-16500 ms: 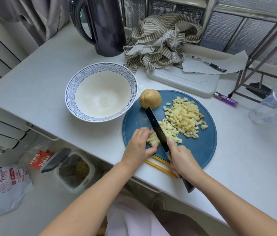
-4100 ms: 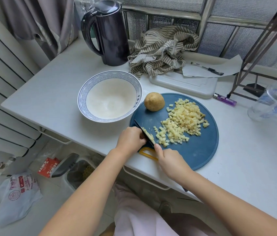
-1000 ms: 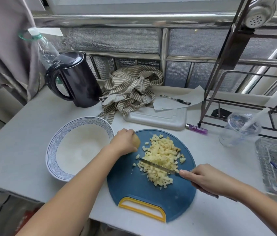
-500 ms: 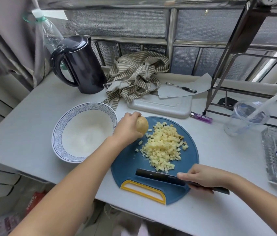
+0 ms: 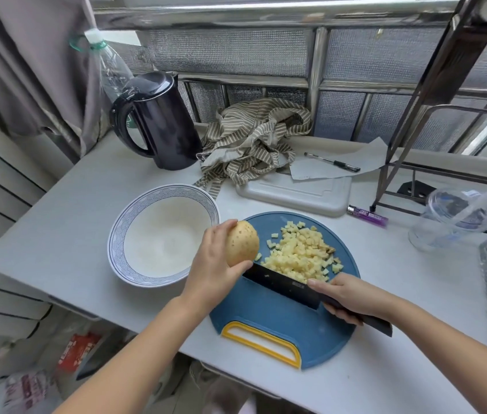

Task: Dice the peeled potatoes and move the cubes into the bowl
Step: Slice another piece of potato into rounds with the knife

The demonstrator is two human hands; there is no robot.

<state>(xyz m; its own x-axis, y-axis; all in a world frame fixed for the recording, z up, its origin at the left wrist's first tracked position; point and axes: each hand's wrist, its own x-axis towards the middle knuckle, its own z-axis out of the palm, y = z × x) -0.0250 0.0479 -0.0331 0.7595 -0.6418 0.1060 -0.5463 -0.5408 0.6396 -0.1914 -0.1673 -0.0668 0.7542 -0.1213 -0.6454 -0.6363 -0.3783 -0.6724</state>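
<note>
Gripping knife [image 5: 281, 286] in right hand [image 5: 352, 297], over blue board [image 5: 266, 321]'s near half; clasping whole potato [image 5: 242, 243] in left hand [image 5: 215, 267], above board's left edge. Heaped mid-board: cubes [image 5: 299, 255]. Left of board, on white table [image 5: 57, 234]: bowl [image 5: 161, 237]. Beyond board: kettle [image 5: 161, 124], striped cloth [image 5: 251, 138], then meshed window [image 5: 230, 52].

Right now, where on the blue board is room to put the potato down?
Bare board lies between the knife and the yellow handle. Beyond the knife, the potato cubes crowd it.
</note>
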